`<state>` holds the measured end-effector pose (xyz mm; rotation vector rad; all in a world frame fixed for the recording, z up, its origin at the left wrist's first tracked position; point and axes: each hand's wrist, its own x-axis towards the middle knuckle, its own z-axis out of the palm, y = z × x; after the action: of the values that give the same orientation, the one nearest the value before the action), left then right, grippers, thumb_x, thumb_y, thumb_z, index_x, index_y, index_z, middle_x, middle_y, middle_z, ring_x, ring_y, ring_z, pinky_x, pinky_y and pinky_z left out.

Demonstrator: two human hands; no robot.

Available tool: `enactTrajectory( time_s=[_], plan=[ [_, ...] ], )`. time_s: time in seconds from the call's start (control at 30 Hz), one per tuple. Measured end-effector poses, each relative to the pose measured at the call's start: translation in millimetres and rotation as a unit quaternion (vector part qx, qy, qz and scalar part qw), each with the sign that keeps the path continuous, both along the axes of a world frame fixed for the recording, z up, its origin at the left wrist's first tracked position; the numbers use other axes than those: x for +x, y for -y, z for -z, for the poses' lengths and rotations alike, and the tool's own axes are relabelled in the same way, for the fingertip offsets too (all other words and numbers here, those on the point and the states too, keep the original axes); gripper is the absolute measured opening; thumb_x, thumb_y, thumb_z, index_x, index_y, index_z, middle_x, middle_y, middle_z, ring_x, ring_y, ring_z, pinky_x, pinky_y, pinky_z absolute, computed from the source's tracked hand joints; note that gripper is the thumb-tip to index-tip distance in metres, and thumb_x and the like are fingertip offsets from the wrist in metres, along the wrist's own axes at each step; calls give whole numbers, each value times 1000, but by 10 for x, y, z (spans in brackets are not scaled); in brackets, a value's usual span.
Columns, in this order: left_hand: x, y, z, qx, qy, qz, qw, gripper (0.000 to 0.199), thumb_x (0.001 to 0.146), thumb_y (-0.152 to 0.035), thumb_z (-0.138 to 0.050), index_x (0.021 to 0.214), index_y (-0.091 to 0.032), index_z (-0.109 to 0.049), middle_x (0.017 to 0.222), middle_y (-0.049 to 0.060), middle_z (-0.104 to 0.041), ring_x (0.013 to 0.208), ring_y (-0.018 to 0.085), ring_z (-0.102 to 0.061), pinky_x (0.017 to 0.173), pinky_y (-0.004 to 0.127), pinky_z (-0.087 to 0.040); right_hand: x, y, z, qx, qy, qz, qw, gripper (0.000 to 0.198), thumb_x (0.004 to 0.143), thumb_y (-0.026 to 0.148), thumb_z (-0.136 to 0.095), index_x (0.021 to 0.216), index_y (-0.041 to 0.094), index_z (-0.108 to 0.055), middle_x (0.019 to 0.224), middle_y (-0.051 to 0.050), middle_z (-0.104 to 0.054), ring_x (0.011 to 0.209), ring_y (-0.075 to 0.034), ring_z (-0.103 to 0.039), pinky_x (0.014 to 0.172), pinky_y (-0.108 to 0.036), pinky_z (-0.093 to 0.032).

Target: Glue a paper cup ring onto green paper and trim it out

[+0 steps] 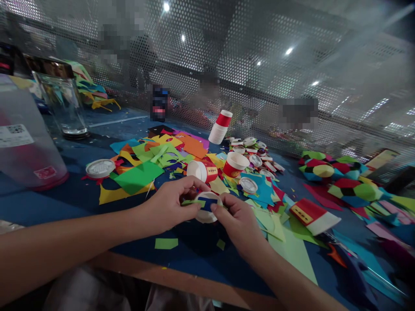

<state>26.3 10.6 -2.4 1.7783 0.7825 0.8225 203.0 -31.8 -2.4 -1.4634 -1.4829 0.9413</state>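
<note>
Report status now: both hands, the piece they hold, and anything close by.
Left grip pinching green paper. Right grip on white disc, blue paper across it. Tipped cup and paper scraps lie just beyond.

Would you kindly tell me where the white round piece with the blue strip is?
The white round piece is just below centre in the head view, held between the left hand and right hand.
</note>
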Motion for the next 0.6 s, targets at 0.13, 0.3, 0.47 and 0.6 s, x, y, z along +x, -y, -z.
enactTrajectory(
  time_s=[0.13,0.3,0.47,0.6],
  plan=[
    [2,9,6,-14,17,19,1000,31,73,-20,-57,104,-17,-59,89,1,-66,80,15,-61,68,25,-47,-25,17,-29,8,10,2,1000,16,66,35,-53,61,20,-52,57,3,-47,56,-12,-38,51,-25,-31],
    [9,12,-1,-31,22,29,999,31,73,-17,-58,103,-18,-60,89,0,-68,79,15,-62,71,25,-48,-27,43,-51,0,6,-7,1000,16,65,35,-53,64,19,-55,60,2,-50,57,-13,-41,53,-26,-33],
    [-5,-7,-5,-44,24,24,998,31,70,-16,-58,101,-17,-59,88,0,-67,79,14,-62,69,24,-48,-28,53,-53,-12,-22,-15,1000,17,65,33,-56,70,17,-60,62,0,-57,57,-13,-46,55,-26,-37],
    [-19,-45,33,-64,3,39,997,32,71,-17,-58,103,-17,-60,90,2,-69,83,17,-64,73,26,-49,24,34,-35,30,-57,-10,998,23,72,36,-61,84,17,-64,73,-3,-65,64,-16,-57,58,-28,-45]
  ],
)
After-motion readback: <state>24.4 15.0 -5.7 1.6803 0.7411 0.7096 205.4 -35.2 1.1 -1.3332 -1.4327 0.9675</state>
